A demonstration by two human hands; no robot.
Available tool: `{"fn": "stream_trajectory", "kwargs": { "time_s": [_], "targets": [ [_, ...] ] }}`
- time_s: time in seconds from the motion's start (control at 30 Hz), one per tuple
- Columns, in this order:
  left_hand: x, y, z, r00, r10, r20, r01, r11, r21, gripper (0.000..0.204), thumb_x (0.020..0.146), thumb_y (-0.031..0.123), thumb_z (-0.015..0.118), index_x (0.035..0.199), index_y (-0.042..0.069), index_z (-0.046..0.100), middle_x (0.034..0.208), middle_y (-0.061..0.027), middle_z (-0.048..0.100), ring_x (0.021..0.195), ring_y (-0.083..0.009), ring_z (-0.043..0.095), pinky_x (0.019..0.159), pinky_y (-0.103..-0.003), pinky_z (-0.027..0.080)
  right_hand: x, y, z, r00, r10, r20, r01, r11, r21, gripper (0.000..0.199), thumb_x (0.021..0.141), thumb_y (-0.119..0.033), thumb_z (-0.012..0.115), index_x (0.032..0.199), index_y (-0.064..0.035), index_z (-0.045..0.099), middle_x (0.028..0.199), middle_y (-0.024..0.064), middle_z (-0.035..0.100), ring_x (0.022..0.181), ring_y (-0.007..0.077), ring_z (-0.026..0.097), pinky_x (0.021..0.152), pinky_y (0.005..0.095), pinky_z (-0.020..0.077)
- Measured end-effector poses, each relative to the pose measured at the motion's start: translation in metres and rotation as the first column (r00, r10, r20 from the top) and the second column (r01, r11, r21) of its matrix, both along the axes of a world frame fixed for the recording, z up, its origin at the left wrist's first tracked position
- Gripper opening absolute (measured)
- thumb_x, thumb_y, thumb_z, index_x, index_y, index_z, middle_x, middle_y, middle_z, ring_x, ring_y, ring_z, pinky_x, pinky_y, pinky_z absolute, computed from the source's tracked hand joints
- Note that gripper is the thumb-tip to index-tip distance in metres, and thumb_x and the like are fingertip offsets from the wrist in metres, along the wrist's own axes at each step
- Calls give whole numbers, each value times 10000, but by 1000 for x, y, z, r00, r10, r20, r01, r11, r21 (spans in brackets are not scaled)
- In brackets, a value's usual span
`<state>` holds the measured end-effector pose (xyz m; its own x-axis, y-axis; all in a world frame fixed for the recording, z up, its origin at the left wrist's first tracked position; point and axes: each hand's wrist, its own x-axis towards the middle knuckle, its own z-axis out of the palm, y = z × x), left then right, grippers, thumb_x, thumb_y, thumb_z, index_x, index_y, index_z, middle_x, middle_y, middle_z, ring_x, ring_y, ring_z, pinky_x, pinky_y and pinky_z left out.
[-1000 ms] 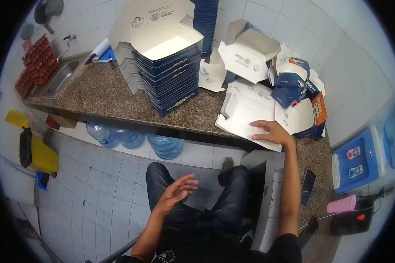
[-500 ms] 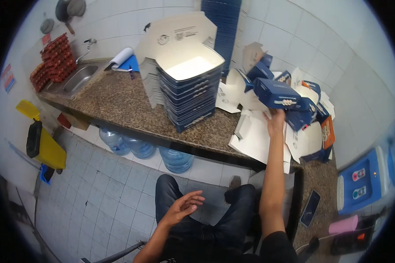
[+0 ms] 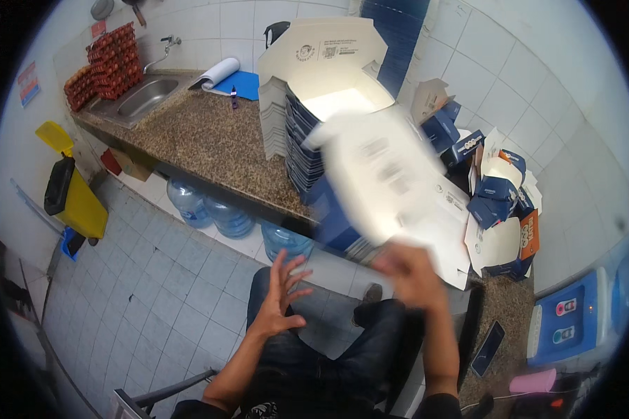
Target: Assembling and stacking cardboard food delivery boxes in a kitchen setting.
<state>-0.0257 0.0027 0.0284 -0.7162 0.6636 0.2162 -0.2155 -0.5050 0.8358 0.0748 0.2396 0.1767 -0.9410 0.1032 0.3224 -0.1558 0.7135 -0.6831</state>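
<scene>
Head view: the right hand (image 3: pixel 411 274), centre right of the frame, is closed on the lower edge of a flat white carton (image 3: pixel 388 178) that rises from the grip toward the upper centre. Both are smeared by motion blur, so how the fingers wrap the edge cannot be told. The carton's top overlaps the stack (image 3: pixel 314 150) of folded blue-and-white boxes behind it on the counter (image 3: pixel 210 140).

The left hand (image 3: pixel 281 293) is lower centre, above the lap, fingers spread wide and holding nothing; it is near the carton's lower corner but apart from it.

The counter edge runs diagonally from upper left down to centre right, passing just behind both hands. Right of the carton, a heap of open boxes (image 3: pixel 500 195) crowds the corner against the tiled wall. Left of the stack the granite is largely bare as far as the sink (image 3: pixel 136 98). Beneath the counter stand water bottles (image 3: pixel 210 213); tiled floor opens to the lower left, with a yellow bin (image 3: pixel 77 195) at the left rim. A phone (image 3: pixel 488 348) lies lower right.
</scene>
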Motion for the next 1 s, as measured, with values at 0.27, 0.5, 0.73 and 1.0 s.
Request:
{"fn": "stream_trajectory", "kwargs": {
  "time_s": [0.27,0.5,0.73,1.0],
  "targets": [
    [-1,-18,-70,729,36,-683,55,992,111,736,827,383,797,1416,60,495,1319,-121,609,1249,-285,553,996,-405,473,18,-83,-35,969,175,-175,-133,964,229,196,867,-124,668,1055,-70,673,898,98,656,821,254,640,726,333,500],
    [-6,4,5,542,373,-753,-642,762,-84,497,862,267,756,1257,35,564,1349,-166,567,1230,-278,565,987,-369,490,2,-48,-42,958,-65,280,212,816,-537,448,905,-188,653,1307,-8,571,1213,181,631,1085,301,611,950,372,462],
    [-57,51,91,564,337,-754,-136,938,318,657,808,188,793,1364,58,468,1501,-221,352,1378,-426,409,1138,-503,368,-13,56,-100,921,-312,-234,361,910,206,490,921,-153,639,1381,-29,525,1372,166,575,1271,284,542,1069,420,438],
    [-200,62,181,-150,208,-967,-644,721,255,581,799,349,779,1238,11,606,1393,-206,498,1411,-422,372,1174,-587,263,-188,103,156,947,-293,-128,307,946,107,471,826,-246,714,1194,42,650,1028,170,723,872,232,685,790,339,522]
  ]
}}
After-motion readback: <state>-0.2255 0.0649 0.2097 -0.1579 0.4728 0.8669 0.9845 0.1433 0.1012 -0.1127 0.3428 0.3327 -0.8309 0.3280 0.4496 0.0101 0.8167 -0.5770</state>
